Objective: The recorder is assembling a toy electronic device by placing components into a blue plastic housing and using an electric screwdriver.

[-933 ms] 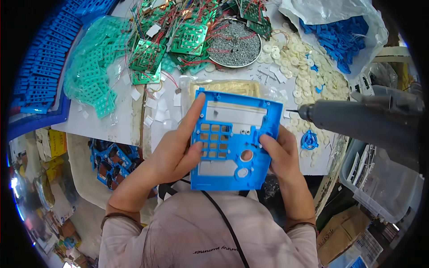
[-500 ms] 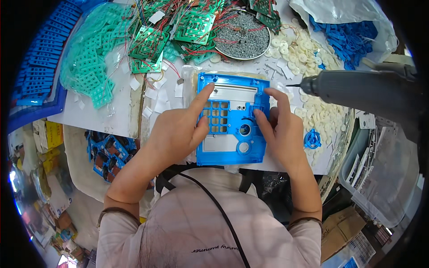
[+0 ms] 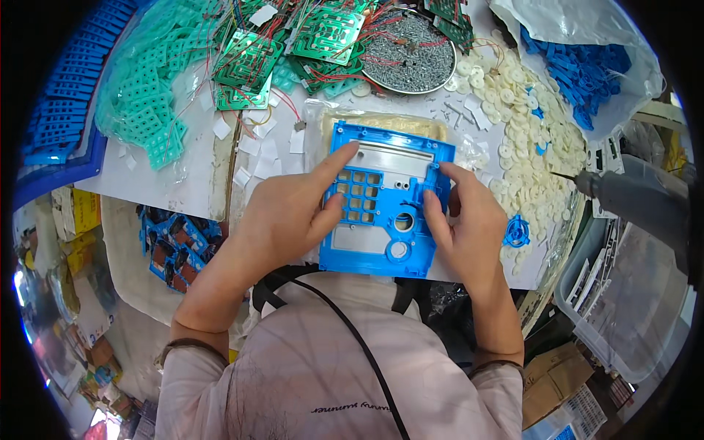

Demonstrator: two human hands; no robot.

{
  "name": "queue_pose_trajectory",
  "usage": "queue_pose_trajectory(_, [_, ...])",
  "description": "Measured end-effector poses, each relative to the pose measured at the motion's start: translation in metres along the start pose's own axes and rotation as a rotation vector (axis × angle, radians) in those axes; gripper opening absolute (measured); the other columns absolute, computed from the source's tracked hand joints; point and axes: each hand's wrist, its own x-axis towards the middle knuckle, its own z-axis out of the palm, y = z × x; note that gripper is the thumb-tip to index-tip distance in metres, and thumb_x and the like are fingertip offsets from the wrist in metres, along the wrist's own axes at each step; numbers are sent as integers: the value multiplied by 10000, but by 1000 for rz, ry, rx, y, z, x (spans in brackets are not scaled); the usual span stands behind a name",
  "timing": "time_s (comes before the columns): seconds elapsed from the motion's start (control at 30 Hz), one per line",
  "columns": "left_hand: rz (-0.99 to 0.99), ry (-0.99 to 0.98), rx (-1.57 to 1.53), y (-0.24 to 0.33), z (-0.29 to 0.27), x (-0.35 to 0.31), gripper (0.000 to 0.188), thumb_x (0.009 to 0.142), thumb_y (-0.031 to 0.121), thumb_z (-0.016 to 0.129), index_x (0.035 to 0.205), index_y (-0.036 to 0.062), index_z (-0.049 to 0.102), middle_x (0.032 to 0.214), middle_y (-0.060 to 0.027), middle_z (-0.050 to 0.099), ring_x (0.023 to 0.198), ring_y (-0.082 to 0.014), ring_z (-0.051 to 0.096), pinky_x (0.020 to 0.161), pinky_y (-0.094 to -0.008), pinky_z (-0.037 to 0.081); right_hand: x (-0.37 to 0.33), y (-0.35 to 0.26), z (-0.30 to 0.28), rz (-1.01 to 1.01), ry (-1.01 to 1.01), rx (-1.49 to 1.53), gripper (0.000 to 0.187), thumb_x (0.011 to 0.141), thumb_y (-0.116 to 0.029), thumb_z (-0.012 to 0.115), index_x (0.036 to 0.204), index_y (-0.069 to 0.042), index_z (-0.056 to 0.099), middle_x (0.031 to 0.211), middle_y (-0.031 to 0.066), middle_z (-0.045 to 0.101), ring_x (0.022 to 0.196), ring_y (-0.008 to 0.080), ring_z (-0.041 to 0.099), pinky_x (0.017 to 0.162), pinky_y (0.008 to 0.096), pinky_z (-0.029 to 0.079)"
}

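A blue plastic casing with a grid of square openings and round holes lies in front of me at the table's near edge, slightly turned. My left hand grips its left side, with the index finger stretched along the upper left and the thumb beside the grid. At the opposite edge, my right hand holds the casing between thumb and bent fingers. The fingertips underneath are hidden. Behind the casing, a pale wrapped pad shows.
A power screwdriver hangs at the right, near white discs and a blue round part. Farther back are a dish of screws, wired green circuit boards and a bag of blue parts. Teal pads lie left.
The casing has shifted slightly right and turned a little clockwise, with both hands still on it. The screwdriver now appears farther right and lower, and the view has shifted slightly.
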Motion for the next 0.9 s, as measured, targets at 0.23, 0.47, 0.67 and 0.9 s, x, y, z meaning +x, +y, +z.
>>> queue_pose_trajectory(0.23, [-86, 104, -130, -4, 0, -6, 582, 910, 42, 644, 1478, 80, 523, 593, -24, 457, 529, -116, 455, 532, -294, 383, 18, 4, 11, -120, 43, 21, 330, 805, -152, 766, 1093, -27, 663, 882, 129, 647, 756, 314, 571, 669, 407, 475])
queue_pose_trajectory(0.47, [29, 191, -180, -8, 10, 6, 481, 917, 26, 656, 1394, 42, 597, 608, -7, 465, 546, -95, 440, 537, -276, 374, 23, 12, 1, -72, 4, 44, 325, 817, -147, 762, 1106, -34, 666, 871, 111, 652, 769, 283, 586, 680, 401, 477])
queue_pose_trajectory(0.67, [89, 193, -176, -8, 11, 12, 426, 915, 22, 660, 1340, 42, 643, 613, -11, 493, 538, -92, 448, 525, -276, 367, 14, 10, -2, 30, 4, 76, 328, 822, -135, 769, 1111, -15, 670, 834, 109, 644, 765, 261, 594, 672, 387, 479])
queue_pose_trajectory(0.9, [56, 199, -155, -11, 7, 12, 420, 910, 29, 670, 1329, 44, 649, 622, -11, 498, 538, -100, 462, 520, -281, 371, 25, 15, 9, -71, 27, 73, 335, 825, -131, 772, 1126, -25, 667, 847, 116, 639, 752, 273, 601, 655, 390, 494])
